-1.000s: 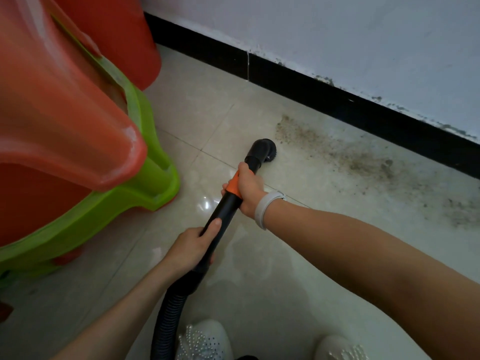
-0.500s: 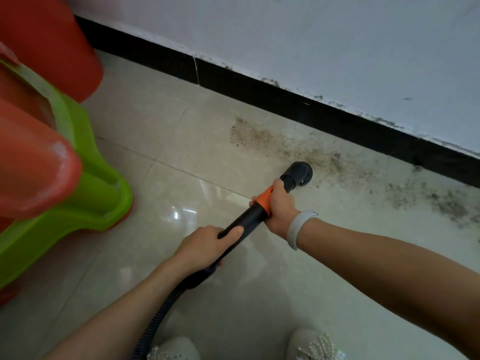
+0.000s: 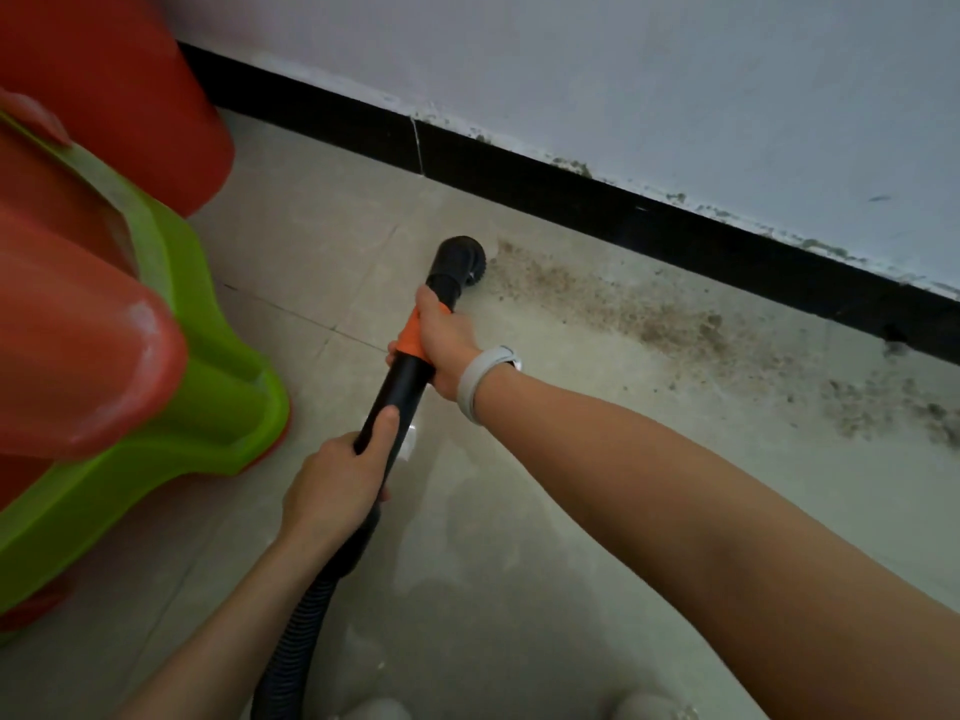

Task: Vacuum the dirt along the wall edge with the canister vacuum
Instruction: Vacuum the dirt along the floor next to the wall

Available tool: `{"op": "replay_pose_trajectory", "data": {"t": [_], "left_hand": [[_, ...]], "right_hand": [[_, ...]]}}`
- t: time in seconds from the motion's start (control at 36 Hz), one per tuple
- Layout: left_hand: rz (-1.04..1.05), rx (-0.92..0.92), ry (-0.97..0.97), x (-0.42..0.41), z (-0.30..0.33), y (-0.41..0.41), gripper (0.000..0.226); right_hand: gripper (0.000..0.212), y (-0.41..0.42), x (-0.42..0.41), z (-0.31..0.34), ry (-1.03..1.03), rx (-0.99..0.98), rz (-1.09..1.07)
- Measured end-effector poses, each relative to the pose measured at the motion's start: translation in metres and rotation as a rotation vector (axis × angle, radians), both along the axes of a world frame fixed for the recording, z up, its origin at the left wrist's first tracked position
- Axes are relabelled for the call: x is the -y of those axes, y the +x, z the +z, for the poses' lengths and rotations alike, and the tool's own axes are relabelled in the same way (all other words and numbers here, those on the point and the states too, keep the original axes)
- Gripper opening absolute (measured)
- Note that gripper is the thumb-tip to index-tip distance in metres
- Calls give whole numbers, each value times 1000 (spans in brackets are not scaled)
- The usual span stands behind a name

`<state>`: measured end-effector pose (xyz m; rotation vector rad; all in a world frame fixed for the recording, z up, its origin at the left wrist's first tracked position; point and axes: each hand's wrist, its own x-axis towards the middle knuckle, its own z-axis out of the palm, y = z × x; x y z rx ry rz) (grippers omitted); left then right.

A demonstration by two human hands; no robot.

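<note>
I see both hands on the wand point(image 3: 402, 384). My right hand point(image 3: 441, 345) grips it at the orange collar point(image 3: 411, 339), just behind the nozzle point(image 3: 457, 265), with the fingers curled round the tube. A pale band point(image 3: 480, 379) sits on that wrist. My left hand point(image 3: 337, 480) holds the wand lower down, near where it joins the ribbed hose point(image 3: 296, 631), with the thumb laid along the top of the tube.

The nozzle points down at the floor point(image 3: 519, 563), near the black skirting point(image 3: 597, 200) and not touching it. It sits at the left end of the dirt point(image 3: 675, 324), a brown speckled streak that runs to the right along the base of the wall point(image 3: 623, 70) and thickens towards the right edge. The hose trails back between my arms to the bottom of the view.

On the left stands a plastic toy point(image 3: 156, 356), red and green, well apart from the nozzle. At the bottom edge I make out the tips of two pale shoes point(image 3: 374, 709), blurred.
</note>
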<state>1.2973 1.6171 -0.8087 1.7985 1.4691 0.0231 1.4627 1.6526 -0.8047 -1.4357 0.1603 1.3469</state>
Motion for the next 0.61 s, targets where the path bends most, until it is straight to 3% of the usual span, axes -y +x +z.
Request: {"op": "replay_pose_trajectory", "data": {"t": [0.61], "left_hand": [[-227, -11, -113, 34, -8, 32, 71]], "right_hand": [[29, 39, 71, -12, -126, -41, -124]]}}
